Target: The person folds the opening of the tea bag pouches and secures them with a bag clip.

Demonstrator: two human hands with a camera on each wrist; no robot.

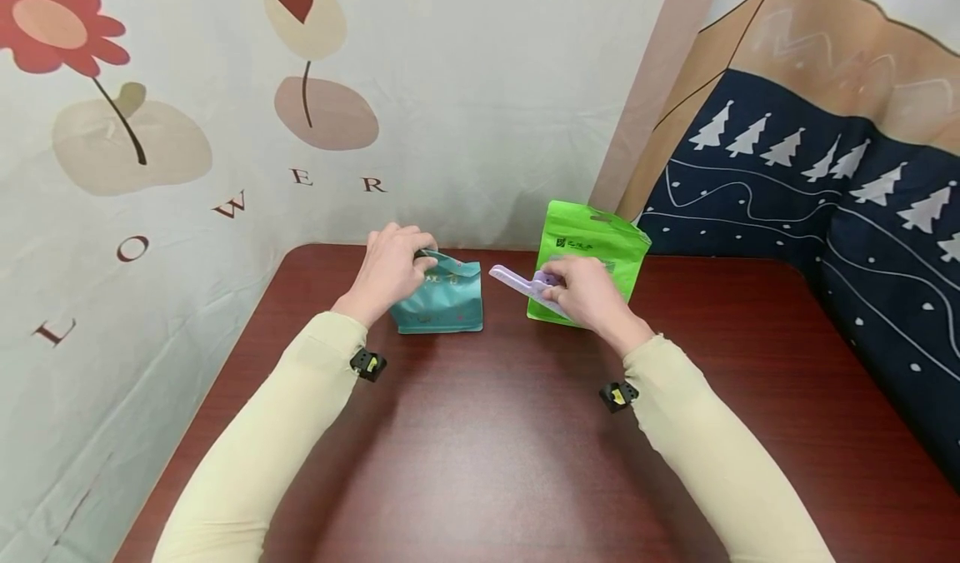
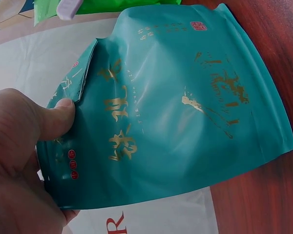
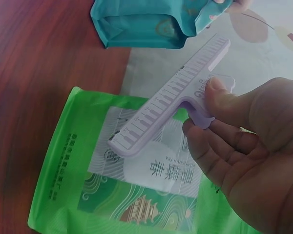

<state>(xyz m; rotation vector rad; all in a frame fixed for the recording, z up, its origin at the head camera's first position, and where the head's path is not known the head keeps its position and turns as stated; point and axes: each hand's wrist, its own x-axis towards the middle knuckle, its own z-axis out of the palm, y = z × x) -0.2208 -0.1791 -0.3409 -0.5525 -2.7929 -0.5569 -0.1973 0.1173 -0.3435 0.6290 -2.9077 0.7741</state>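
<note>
A teal tea bag (image 1: 442,303) stands on the table, its top folded over. My left hand (image 1: 396,265) pinches that folded top, with the thumb on the flap in the left wrist view. My right hand (image 1: 592,295) holds a lilac sealing clip (image 3: 171,97) by its handles, between thumb and fingers. The clip's long bar, printed with piano keys, points toward the teal bag and is apart from it. Just behind the clip stands a bright green tea bag (image 1: 558,231) with a clear window, partly hidden by my right hand.
Both bags stand near the far edge of the dark red wooden table (image 1: 480,463). Behind it hangs a pale cloth (image 1: 480,88) with flower prints. On the right is a navy cloth (image 1: 787,188) with white trees.
</note>
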